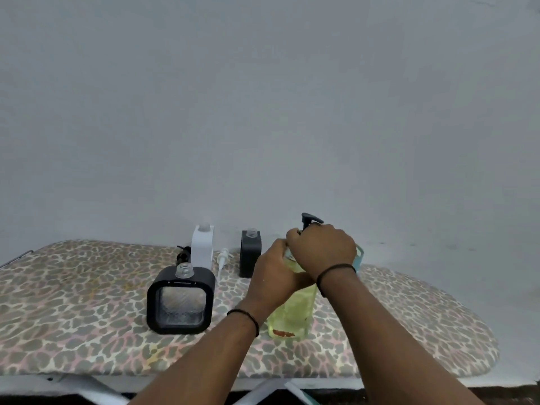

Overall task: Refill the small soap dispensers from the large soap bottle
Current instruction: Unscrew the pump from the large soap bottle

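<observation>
Three small dispensers uncapped on ironing board; left hand grips large soap bottle, right hand grasps its pump.

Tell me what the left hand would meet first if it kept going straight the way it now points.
The left hand already grips the large soap bottle near its neck, so the bottle comes first; beyond it, probably the right hand at the pump, though depth is unclear.

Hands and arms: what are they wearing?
Both arms are bare, with no sleeves or gloves in view. The left hand has a thin black beaded band round its wrist. The right hand has a thin black band round its wrist.
</observation>
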